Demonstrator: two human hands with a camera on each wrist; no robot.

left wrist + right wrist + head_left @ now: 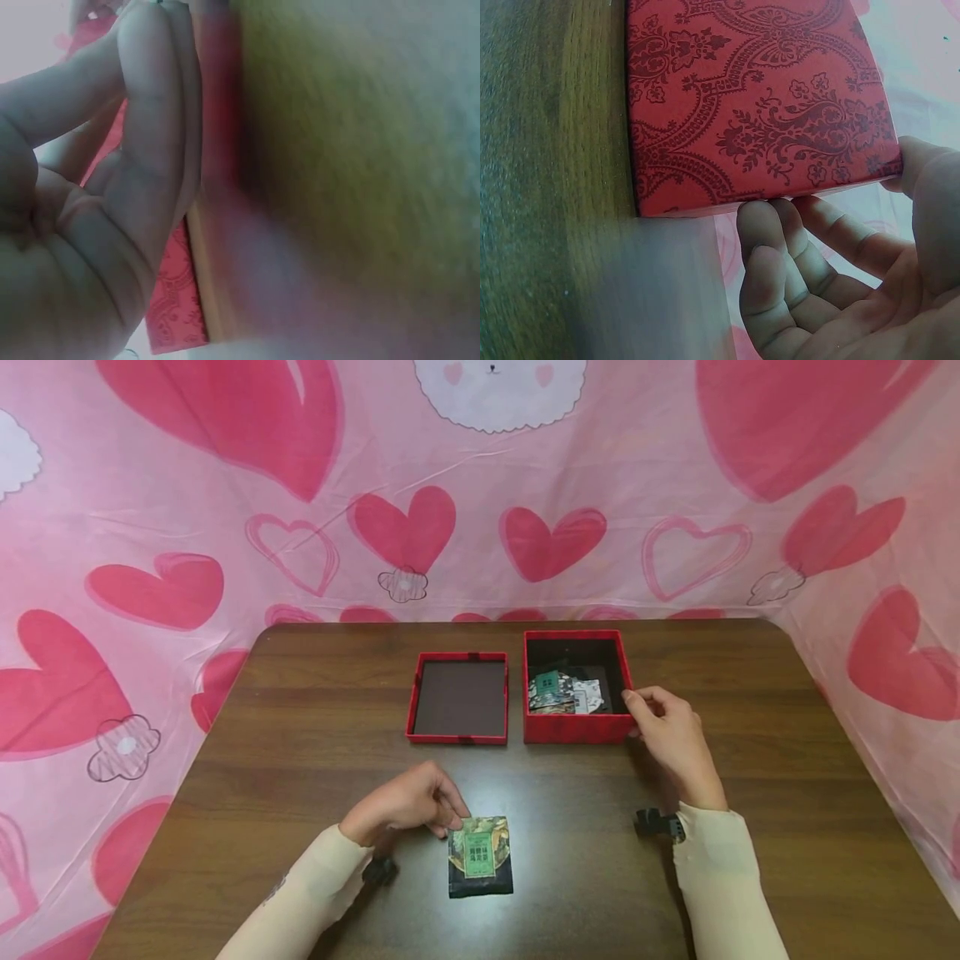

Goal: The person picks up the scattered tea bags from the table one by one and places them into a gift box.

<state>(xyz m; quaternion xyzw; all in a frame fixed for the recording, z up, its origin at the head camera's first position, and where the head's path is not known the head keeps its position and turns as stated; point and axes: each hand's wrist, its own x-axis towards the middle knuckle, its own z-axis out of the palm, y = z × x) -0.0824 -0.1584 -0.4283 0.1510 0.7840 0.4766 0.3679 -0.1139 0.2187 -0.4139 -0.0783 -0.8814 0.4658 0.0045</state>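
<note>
A flat tea bag packet [480, 856], black with a gold pattern and green label, is over the table in front. My left hand [408, 802] pinches its upper left corner between thumb and fingers. In the left wrist view my left hand [127, 150] has its thumb and fingertips together, with the packet out of sight. My right hand [671, 735] holds the red box [577, 729] at its right front corner. In the right wrist view, the fingertips press the side of the patterned box [757, 97] and the thumb lies at its rim.
Several printed packets [551, 692] lie inside the box. The red box lid [459, 697], dark inside, lies upturned left of the box. The brown wooden table [300, 752] meets a pink heart-printed cloth [480, 468] behind and at both sides.
</note>
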